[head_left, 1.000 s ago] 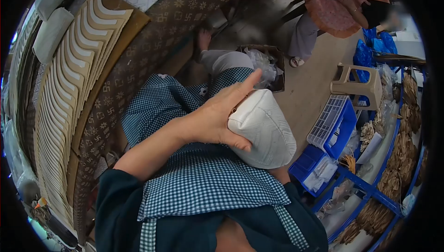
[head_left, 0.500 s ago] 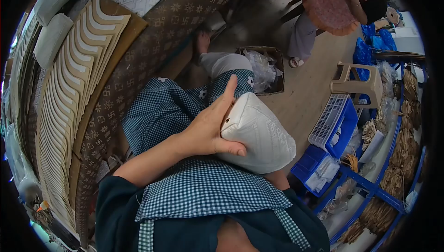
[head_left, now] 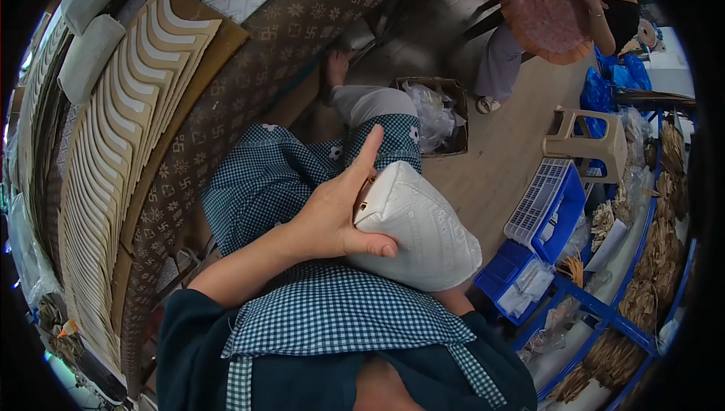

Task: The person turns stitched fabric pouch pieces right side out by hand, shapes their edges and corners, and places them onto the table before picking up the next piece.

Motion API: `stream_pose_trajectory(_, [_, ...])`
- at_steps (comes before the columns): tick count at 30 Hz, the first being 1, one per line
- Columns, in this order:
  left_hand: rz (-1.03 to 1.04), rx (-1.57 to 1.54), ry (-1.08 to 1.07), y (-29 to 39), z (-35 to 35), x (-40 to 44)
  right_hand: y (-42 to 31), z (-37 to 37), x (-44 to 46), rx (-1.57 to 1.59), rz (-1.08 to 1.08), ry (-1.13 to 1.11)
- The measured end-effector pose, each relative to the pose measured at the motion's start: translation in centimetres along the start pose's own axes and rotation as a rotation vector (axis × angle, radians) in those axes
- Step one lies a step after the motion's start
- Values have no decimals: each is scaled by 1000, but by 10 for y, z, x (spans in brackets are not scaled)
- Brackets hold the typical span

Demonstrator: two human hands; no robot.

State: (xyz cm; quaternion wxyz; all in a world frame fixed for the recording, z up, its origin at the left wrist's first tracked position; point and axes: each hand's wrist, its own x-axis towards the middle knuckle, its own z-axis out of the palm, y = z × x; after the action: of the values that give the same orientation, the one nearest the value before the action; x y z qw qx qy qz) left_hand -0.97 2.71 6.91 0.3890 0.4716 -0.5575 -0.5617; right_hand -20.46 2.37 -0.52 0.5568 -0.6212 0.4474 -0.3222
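Note:
A white, quilted-looking fabric piece (head_left: 419,233), closed and rounded like a cap, sits over my lap. My left hand (head_left: 336,211) is against its left end, thumb and a finger spread wide along the edge; the other fingers are hidden by the fabric. Small dark holes or studs show beside that hand. Of my right arm only a bit of forearm (head_left: 455,299) shows below the piece; the right hand itself is hidden behind or inside it. Under the piece lies my checked apron (head_left: 340,313).
Stacked curved strips (head_left: 113,147) stand at the left by a patterned cloth (head_left: 226,86). A carton (head_left: 461,116) of plastic, a beige stool (head_left: 585,139), blue crates (head_left: 544,200) and a blue rack (head_left: 604,301) are ahead and right. A co-worker (head_left: 547,22) holds a pale piece.
The white piece and the hand on it have shifted a little left and toward my body, and the piece has tilted. The co-worker's hands and pale piece have moved.

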Motion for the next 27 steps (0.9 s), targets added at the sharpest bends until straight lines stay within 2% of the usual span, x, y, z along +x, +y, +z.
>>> stream_pose_trajectory(11, [30, 121, 10, -6, 3, -8, 7, 0, -14, 42, 26, 4])
stream_pose_trajectory(18, [390, 264, 200, -4, 8, -18, 5, 0, -17, 47, 48, -10])
stream_pose_trajectory(27, [563, 287, 310, -4, 18, -21, 2, -1, -16, 55, 62, -8])
